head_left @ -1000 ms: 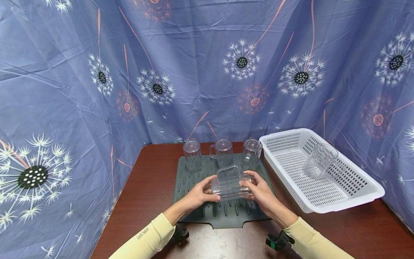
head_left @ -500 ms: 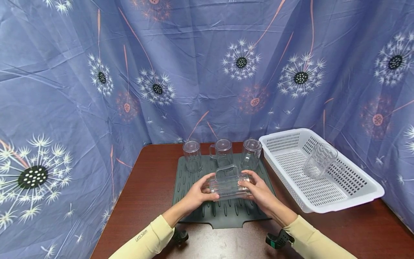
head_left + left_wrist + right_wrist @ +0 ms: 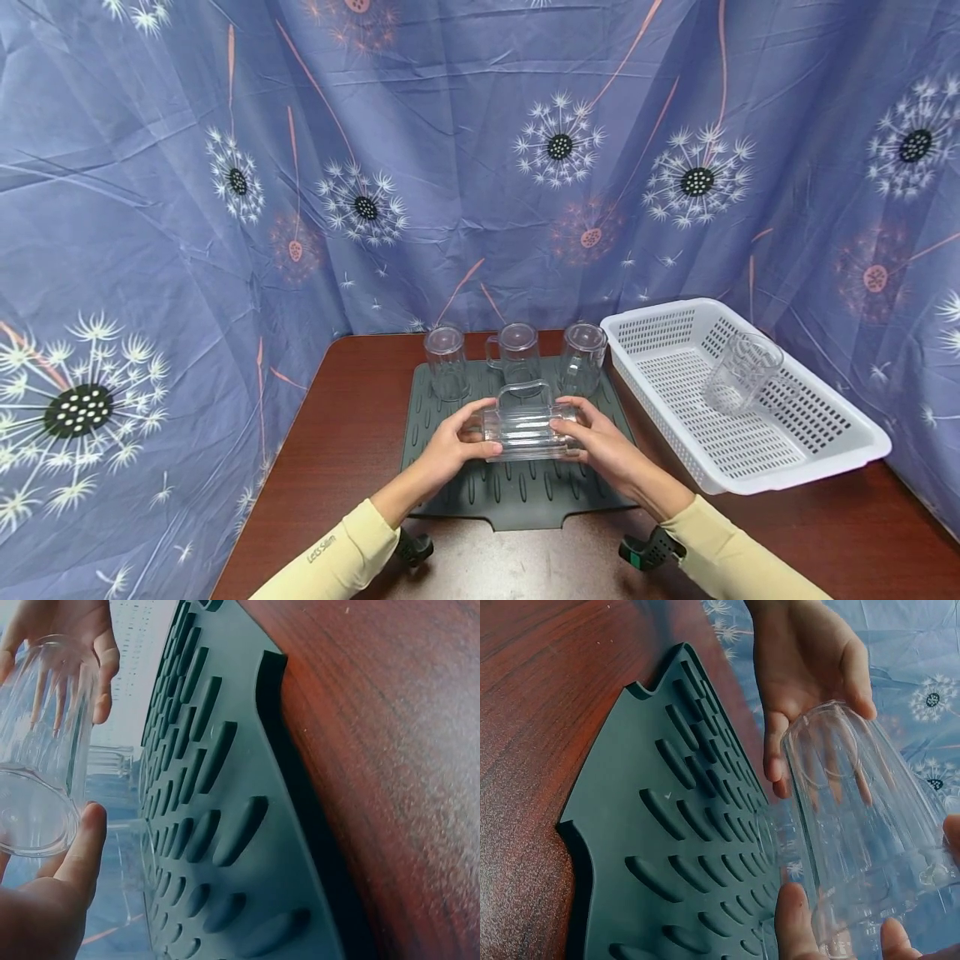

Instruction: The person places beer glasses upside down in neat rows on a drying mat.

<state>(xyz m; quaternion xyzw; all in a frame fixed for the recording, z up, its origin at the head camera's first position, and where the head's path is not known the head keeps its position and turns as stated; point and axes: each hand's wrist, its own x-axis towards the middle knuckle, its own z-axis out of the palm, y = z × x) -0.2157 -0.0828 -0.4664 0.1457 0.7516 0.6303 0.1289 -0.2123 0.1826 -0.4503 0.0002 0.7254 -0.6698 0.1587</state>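
Both hands hold a clear glass mug (image 3: 522,427) on its side above the dark green drying mat (image 3: 480,496), its handle pointing away from the person. My left hand (image 3: 448,442) grips one end, thumb on the near side. At the other end my right hand (image 3: 606,443) has its thumb laid along the mug's wall. The left wrist view shows the mug (image 3: 49,727) with a round end close to the left fingers. In the right wrist view the ribbed wall of the mug (image 3: 862,817) shows between the two hands.
Upside down along the mat's back edge stand three more mugs: left (image 3: 448,371), middle (image 3: 519,354) and right (image 3: 584,358). A white perforated basket (image 3: 663,417) at the right contains a tilted mug (image 3: 741,375). Behind the brown table (image 3: 330,450) hangs a blue patterned curtain (image 3: 450,167).
The held mug has shifted slightly left and turned to lie more level, with both hands staying on it. Other mugs and the basket keep their places.
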